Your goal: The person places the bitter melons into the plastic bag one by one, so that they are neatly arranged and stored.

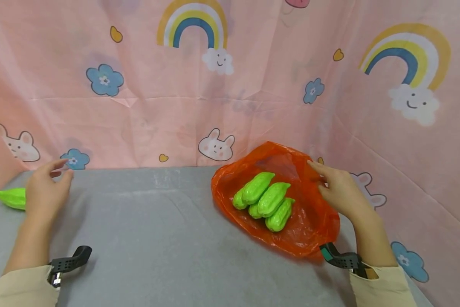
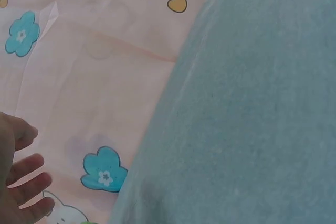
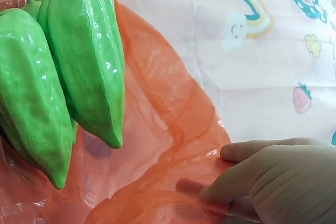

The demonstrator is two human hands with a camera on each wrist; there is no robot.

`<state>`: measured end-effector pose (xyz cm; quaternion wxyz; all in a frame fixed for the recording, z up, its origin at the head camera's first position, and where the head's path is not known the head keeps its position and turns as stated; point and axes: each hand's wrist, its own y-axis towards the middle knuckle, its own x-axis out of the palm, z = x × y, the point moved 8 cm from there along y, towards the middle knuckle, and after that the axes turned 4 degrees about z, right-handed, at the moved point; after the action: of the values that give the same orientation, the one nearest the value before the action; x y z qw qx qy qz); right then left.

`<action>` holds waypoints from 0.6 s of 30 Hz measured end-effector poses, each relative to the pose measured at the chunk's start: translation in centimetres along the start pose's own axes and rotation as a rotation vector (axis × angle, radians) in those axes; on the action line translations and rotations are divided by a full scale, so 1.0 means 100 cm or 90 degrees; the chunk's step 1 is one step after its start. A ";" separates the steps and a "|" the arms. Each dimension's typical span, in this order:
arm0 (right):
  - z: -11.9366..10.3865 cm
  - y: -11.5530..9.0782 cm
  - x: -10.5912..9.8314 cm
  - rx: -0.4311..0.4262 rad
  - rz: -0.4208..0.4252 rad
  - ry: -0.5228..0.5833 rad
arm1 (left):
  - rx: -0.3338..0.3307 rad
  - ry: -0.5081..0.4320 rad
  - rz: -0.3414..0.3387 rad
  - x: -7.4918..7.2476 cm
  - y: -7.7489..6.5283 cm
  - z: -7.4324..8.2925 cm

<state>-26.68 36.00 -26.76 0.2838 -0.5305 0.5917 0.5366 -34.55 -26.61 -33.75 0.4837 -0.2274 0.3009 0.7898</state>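
Note:
My right hand (image 1: 337,187) pinches the rim of a red plastic bag (image 1: 314,230), which lies spread open on the right. In the right wrist view, the thumb and fingers (image 3: 247,153) meet at the thin film. Several glossy green, ridged, pointed gourd-like vegetables (image 1: 273,198) are heaped inside the bag, and two large ones (image 3: 86,61) show close up. On the far left my left hand (image 1: 49,187) hovers empty, fingers loosely bent and thumb apart. It partly hides one more green gourd-like vegetable (image 1: 11,198) lying on the table.
A grey cloth-like surface covers the table (image 1: 145,238). Pink printed curtains (image 1: 145,119) with rainbows, flowers and rabbits stand along the back and right sides. Each wrist wears a black camera mount (image 1: 70,260).

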 end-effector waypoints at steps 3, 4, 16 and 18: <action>0.001 -0.001 0.000 -0.002 0.002 -0.003 | -0.035 -0.018 0.020 -0.006 0.001 -0.007; 0.001 -0.001 0.000 -0.003 0.004 -0.003 | -0.050 -0.024 0.036 -0.008 0.002 -0.010; 0.003 -0.001 0.000 0.014 -0.002 -0.004 | -0.168 -0.116 0.285 -0.028 -0.006 -0.045; 0.003 -0.001 0.000 0.014 -0.002 -0.003 | -0.177 -0.122 0.291 -0.029 -0.006 -0.050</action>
<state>-26.67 36.32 -26.88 0.2920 -0.5270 0.5958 0.5310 -32.43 -31.70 -35.63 0.2833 -0.1423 0.1862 0.9299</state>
